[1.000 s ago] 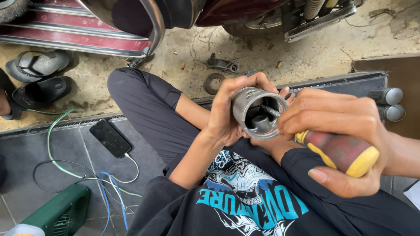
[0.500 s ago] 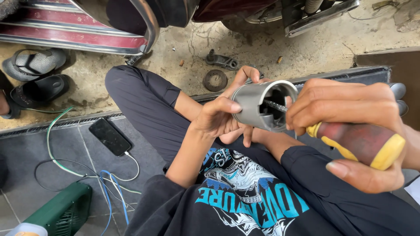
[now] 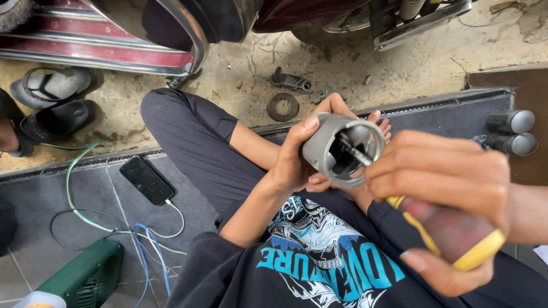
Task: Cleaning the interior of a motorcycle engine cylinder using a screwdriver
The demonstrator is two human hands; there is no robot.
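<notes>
Nearest the camera, our right hand (image 3: 451,188) is closed around the red and yellow handle of a screwdriver (image 3: 451,231), fingers wrapped over its top. The shaft runs up and left into the open mouth of a grey metal piston (image 3: 337,149). Our left hand (image 3: 305,157) is cupped around the piston body, thumb on its upper wall, and holds it above the lap with the open end facing us.

We judge the step in hand to be work on a part inside the piston. The tip is hidden in shadow, so the next move calls for a steady left grip and small, controlled pressure from the right.

Beyond the knee, a black phone (image 3: 146,180) lies on the grey floor mat (image 3: 34,199), cabled. A green case (image 3: 85,276) sits lower left. Farther off, a round disc (image 3: 283,106) and a bracket (image 3: 292,81) lie on the concrete. No packages or signs show.
</notes>
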